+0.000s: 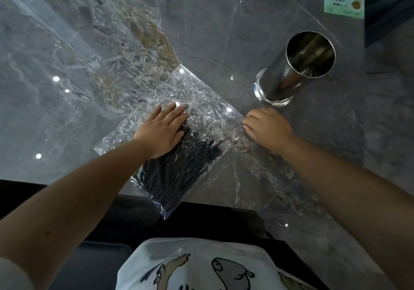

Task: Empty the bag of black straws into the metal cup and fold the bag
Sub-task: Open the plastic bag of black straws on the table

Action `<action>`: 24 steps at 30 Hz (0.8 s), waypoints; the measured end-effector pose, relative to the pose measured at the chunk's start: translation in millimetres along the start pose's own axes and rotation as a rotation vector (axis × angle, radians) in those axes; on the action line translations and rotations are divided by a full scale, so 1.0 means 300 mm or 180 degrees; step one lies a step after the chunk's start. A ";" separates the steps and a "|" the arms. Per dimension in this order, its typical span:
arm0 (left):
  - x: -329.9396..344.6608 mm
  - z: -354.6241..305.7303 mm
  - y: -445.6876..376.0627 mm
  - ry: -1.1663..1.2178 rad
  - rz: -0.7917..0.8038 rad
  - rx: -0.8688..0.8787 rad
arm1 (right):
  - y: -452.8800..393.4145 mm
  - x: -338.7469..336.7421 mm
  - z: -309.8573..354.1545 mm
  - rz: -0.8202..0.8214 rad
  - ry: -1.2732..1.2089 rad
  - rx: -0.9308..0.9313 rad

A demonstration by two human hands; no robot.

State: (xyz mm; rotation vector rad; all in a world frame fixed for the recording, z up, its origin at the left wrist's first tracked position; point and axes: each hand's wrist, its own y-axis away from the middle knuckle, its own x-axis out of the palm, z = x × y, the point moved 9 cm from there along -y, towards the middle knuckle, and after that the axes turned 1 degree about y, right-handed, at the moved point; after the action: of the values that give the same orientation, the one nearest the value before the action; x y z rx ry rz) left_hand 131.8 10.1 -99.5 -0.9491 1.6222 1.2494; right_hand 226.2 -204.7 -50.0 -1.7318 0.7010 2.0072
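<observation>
A clear crinkled plastic bag [197,97] lies flat on the grey marble table [67,65], its near corner overhanging the table's front edge. Black straws [177,168] fill the bag's near half. My left hand [162,130] rests flat on the middle of the bag with fingers straight. My right hand [267,126] sits at the bag's right corner with fingers curled, and it seems to pinch the plastic edge there. A tall shiny metal cup [298,67] stands upright just beyond my right hand; I see nothing inside it.
A pale green sticker [343,3] sits at the table's far right corner. The table's right edge runs close behind the cup. A dark seat and my white printed shirt [201,265] lie below the front edge.
</observation>
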 end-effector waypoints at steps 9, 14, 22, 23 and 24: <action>-0.029 0.007 -0.027 -0.0080 0.0055 0.0028 | 0.008 -0.041 0.005 0.0003 -0.0557 0.0350; -0.076 -0.081 -0.013 0.0117 -0.0072 -0.0146 | 0.077 0.011 0.006 0.0183 -0.1251 0.0789; 0.011 -0.419 0.000 0.0222 0.0163 0.0109 | 0.150 0.080 0.005 0.0277 -0.1591 0.1332; 0.024 -0.418 0.000 0.0143 0.0185 0.0127 | 0.149 0.088 -0.002 0.0298 -0.1562 0.1396; 0.032 -0.416 0.001 0.0077 0.0180 0.0170 | 0.149 0.096 -0.017 0.0308 -0.1529 0.1495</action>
State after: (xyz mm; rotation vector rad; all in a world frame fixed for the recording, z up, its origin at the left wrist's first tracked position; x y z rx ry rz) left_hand 106.2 -112.2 -91.8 -0.8940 1.7034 1.2308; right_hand 199.1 -243.9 -73.8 -0.9229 0.9928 2.0006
